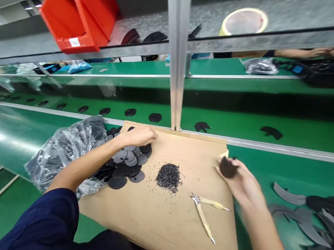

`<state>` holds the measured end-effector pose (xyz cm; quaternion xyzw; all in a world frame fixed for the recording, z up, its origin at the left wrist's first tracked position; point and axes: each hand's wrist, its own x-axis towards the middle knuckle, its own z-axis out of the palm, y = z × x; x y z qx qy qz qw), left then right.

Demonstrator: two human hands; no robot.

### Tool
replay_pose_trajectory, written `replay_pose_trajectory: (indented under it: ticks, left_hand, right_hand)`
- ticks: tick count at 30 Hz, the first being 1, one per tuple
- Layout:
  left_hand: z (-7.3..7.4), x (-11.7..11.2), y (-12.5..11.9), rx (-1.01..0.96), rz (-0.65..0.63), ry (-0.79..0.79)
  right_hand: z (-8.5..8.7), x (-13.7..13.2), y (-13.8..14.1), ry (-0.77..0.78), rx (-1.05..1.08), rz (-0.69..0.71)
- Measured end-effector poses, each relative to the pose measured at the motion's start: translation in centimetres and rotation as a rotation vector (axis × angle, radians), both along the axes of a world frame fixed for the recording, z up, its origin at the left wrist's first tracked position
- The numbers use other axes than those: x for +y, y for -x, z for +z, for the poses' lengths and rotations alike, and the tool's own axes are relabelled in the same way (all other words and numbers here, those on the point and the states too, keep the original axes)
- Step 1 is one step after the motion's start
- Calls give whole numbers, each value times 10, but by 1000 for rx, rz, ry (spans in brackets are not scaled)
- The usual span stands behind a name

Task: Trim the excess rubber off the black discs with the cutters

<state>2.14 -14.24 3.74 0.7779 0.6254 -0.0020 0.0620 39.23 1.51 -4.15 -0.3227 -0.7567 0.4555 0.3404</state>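
Note:
My left hand (141,135) is closed, its fingers curled down above the cardboard sheet (155,221); whether anything is in them is hidden. Just below it lies a heap of flat black discs (131,160), partly spilling from a clear plastic bag (64,145). Over the sheet's right edge, my right hand (243,185) grips a dark rounded flat piece (228,167) between thumb and fingers. A small mound of black plastic bits (169,177) sits mid-sheet. Beside it, nippers (204,214) with pale yellow wrapped handles lie with their handles spread.
Loose curved black pieces (310,219) lie on the green surface at right. Behind the sheet, a row of black discs (130,112) runs along the green belt (231,122). A metal post (176,53) rises ahead. Overhead, the shelf holds a red bin (80,13) and a tape roll (245,21).

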Motion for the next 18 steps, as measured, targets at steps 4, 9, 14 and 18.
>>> replay_pose_trajectory:
  ticks: [4,9,14,18]
  left_hand:
    - [-1,-28,39,64,182,60]
    - [-22,-39,35,40,240,74]
    - [-43,-26,28,-20,307,36]
    - [-49,-21,26,-98,372,-12]
  right_hand:
    - [-1,-24,-35,558,288,44]
    - [15,-54,-19,657,332,-19]
    - [29,-79,13,671,250,32]
    - [32,-96,20,712,202,8]
